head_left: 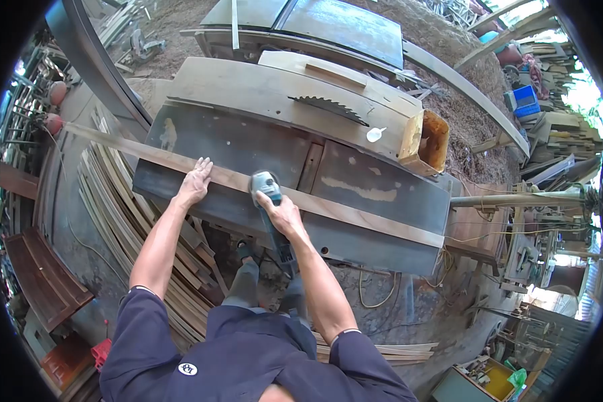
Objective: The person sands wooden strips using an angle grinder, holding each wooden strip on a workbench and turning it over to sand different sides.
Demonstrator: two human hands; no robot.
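Observation:
A long, narrow wooden board [355, 216] lies across the dark metal machine table [248, 144], its left end reaching past the table edge. My left hand [195, 182] rests on top of the board, fingers stretched out and flat. My right hand [283, 213] is wrapped around a teal angle grinder [266, 182], whose head sits over the board right of my left hand. The disc under the grinder head is mostly hidden. Behind the board, a toothed saw blade [328, 108] stands up out of the table.
An open wooden box [425, 142] and a white scrap [375, 135] sit on the table's far side. Long wooden strips [124, 201] are stacked on the floor at left. A second machine table [338, 30] stands beyond, and a blue crate [526, 100] at right.

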